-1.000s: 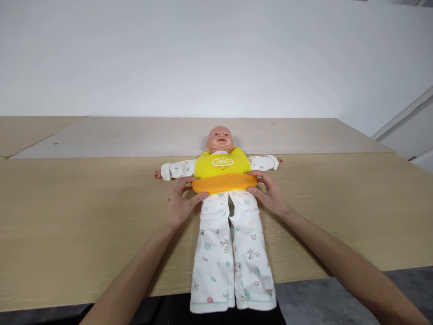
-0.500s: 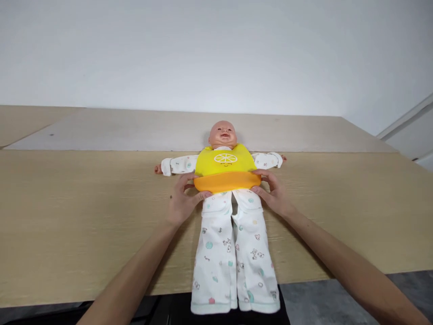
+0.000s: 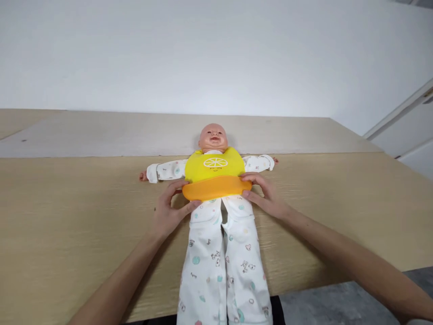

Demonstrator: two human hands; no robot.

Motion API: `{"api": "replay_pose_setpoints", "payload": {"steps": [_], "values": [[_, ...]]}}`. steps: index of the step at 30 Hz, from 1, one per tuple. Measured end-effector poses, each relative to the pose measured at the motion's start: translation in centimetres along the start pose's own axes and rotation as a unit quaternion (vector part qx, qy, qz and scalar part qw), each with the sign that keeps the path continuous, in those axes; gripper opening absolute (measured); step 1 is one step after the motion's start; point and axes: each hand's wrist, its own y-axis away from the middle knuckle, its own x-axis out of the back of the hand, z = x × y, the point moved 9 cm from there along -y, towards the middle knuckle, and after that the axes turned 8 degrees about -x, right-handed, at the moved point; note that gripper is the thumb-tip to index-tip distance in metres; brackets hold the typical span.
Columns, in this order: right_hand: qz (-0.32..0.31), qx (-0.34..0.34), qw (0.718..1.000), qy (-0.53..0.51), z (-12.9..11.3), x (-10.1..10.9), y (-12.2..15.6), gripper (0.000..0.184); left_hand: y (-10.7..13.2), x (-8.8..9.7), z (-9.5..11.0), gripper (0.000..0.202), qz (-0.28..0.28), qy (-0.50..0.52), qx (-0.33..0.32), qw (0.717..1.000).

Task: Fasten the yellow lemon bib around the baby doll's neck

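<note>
A baby doll (image 3: 214, 137) lies on its back on the table, head toward the wall and arms stretched out sideways. It wears a white printed outfit (image 3: 206, 253) with long sleeves and legs. Over its chest lies a yellow bib (image 3: 196, 167) with a white citrus-slice print and an orange catch pocket along its lower edge. My left hand (image 3: 168, 210) grips the left end of that pocket between thumb and fingers. At the right end, my right hand (image 3: 267, 196) pinches the pocket the same way.
The wooden table (image 3: 84, 225) spreads around the doll, with a pale grey strip (image 3: 135, 133) along its back. Behind stands a white wall (image 3: 203, 54). Grey floor (image 3: 331, 302) shows beyond the front edge at lower right.
The view has shifted, so the doll and both hands appear farther left and slightly lower. Both hands keep hold of the bib's pocket ends.
</note>
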Motion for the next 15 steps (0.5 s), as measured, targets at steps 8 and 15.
{"api": "replay_pose_setpoints", "payload": {"steps": [8, 15], "values": [[0.158, -0.003, 0.987, 0.032, 4.5, 4.2, -2.1, 0.031, -1.7, 2.1, -3.8, 0.031, 0.118, 0.165, 0.076, 0.976], [0.187, 0.013, 0.973, 0.138, 7.3, 5.9, -2.7, 0.026, -6.8, 4.3, -5.7, 0.021, 0.189, 0.162, 0.085, 0.965]]}}
